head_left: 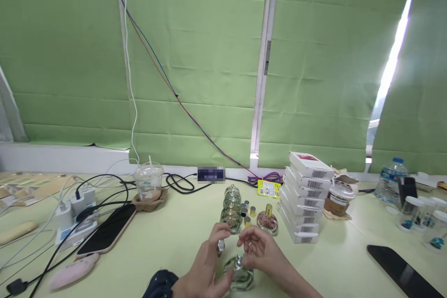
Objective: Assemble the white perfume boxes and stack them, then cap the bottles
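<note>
A squat, clear green-tinted glass perfume bottle [240, 280] with a small pointed spray top stands on the table at the bottom centre, between my hands. On its left, my left hand [206, 267] has curved fingers, its thumb close to the glass. A small silvery cap-like piece [220, 246] shows at those fingers, apparently held. My right hand [262, 250] is at the bottle's right, fingers loosely bent and thumb beside the spray top; nothing shows between them. Beyond stand a row of similar glass bottles [232, 212], several small caps [247, 221] and a pinkish bottle with a gold cap [267, 222].
Right of the bottles rises a stack of white boxes [305, 198]. Farther right are a lidded cup [338, 198], a water bottle [391, 179] and a black phone [405, 270]. On the left lie another phone [108, 228], a power strip [75, 233] with tangled cables, and a plastic cup [149, 179].
</note>
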A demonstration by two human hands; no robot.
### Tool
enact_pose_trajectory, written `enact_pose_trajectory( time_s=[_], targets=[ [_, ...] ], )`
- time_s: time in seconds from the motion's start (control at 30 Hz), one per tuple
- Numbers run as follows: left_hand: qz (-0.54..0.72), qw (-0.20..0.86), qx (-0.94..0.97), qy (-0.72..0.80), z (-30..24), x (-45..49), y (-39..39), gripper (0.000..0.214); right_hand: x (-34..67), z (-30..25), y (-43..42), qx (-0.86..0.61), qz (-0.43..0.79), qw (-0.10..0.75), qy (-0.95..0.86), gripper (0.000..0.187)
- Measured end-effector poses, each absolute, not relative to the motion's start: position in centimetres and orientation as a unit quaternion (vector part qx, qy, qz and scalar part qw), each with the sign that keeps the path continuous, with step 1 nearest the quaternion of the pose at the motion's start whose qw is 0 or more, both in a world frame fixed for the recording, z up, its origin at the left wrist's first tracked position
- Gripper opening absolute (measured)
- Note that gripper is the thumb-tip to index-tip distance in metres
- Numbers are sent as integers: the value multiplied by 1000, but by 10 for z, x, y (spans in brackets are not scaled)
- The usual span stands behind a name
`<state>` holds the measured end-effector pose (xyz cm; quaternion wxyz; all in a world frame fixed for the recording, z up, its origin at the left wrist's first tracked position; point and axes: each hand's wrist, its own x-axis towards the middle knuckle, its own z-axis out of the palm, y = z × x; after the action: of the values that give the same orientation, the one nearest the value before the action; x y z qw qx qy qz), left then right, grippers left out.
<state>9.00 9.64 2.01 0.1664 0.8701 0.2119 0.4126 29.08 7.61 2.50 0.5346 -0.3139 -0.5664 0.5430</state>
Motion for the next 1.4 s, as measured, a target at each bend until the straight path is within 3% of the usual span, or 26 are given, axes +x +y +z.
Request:
enact_pose_trajectory(
  time_s=[0.2, 0.47, 0.67, 0.93, 1.23, 1.4],
  targets=[
    [473, 159, 853, 153, 35, 93, 89, 83, 295, 41, 66, -345, 335, 561, -673, 29],
    [438, 107, 888, 93, 50, 107, 76, 109, 279, 61, 47, -260, 133, 542, -788, 32],
    [444, 130, 883, 74, 42, 122, 76, 115, 277, 60, 45, -240, 103, 558, -787, 22],
    [476, 123, 853, 179, 53, 120, 69, 96, 286, 67, 44, -299, 147, 592, -734, 12],
    [406, 275, 832, 261, 11, 102, 92, 100, 290, 58, 54, -309, 160, 547, -762, 11],
    [411, 207, 865, 200, 16, 98, 91, 82, 288, 51, 57, -318, 183, 519, -772, 11]
  ],
)
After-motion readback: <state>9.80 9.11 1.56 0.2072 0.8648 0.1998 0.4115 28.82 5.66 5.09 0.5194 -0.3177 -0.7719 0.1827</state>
